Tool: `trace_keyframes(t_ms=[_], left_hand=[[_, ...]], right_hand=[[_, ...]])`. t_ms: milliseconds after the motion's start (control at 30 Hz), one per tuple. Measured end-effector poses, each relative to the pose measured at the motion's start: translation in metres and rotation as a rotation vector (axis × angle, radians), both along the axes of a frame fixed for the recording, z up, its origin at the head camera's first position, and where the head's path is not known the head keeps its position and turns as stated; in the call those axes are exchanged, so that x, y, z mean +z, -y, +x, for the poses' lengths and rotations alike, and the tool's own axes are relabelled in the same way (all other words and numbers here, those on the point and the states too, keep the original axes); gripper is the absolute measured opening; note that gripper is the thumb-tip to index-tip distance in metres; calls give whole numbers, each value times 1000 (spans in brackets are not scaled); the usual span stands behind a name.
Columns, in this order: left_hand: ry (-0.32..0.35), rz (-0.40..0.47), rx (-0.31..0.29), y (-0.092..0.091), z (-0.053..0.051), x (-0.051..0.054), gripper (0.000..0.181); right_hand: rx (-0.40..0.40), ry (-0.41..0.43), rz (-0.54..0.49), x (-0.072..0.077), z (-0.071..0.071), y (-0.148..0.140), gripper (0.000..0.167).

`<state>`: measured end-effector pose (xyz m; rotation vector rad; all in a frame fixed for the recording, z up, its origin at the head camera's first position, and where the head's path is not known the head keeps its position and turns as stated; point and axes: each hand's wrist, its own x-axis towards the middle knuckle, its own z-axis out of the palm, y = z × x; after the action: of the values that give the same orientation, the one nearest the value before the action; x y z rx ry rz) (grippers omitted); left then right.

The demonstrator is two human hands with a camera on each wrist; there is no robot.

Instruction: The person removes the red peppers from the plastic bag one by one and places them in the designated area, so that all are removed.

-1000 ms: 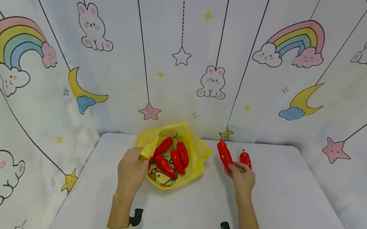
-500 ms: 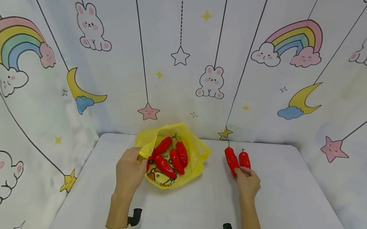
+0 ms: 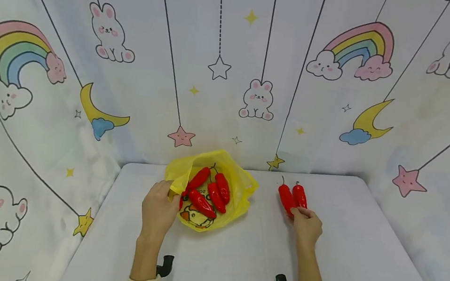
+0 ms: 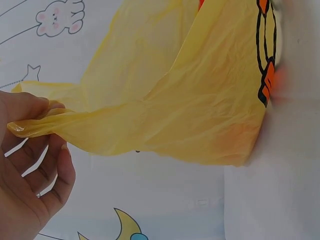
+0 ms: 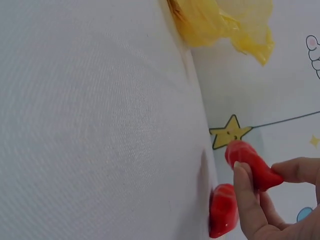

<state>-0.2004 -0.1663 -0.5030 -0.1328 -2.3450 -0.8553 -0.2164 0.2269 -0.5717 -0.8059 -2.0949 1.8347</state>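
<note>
My left hand (image 3: 159, 210) pinches the rim of a yellow plastic bag (image 3: 238, 204), its mouth spread wide. Inside lie several red chili peppers (image 3: 202, 204); a printed cartoon shows behind them. In the left wrist view, thumb and fingers (image 4: 37, 172) bunch the bag's edge. My right hand (image 3: 307, 227) holds a red chili pepper (image 3: 286, 198) by its lower end, stem pointing away. The right wrist view shows that pepper (image 5: 254, 167) between thumb and fingertips, raised off the table. Just right of it, a second chili pepper (image 3: 300, 195) lies on the table, its lower end hidden by the hand.
The white table (image 3: 224, 273) ends at a cloth backdrop (image 3: 152, 78) printed with rabbits, stars and rainbows. Black curved pieces (image 3: 166, 265) stick out beside both wrists. The bag stands near the table's back edge, left of the loose pepper.
My right hand has moved right and slightly toward me with its chili pepper, which is now close beside the other one. My left hand keeps its grip on the bag's rim.
</note>
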Motion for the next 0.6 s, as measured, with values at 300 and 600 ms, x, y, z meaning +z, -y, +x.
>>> trace_keyframes(t_ms=[300,600], left_hand=[[-11,-4,-3,0,0,0,22],[2,-1,-2,-1,1,1,22]], right_hand=[[-4,14,-39,-5,1,-7,43],[-34,12,-50,-13,-2,-10,44]])
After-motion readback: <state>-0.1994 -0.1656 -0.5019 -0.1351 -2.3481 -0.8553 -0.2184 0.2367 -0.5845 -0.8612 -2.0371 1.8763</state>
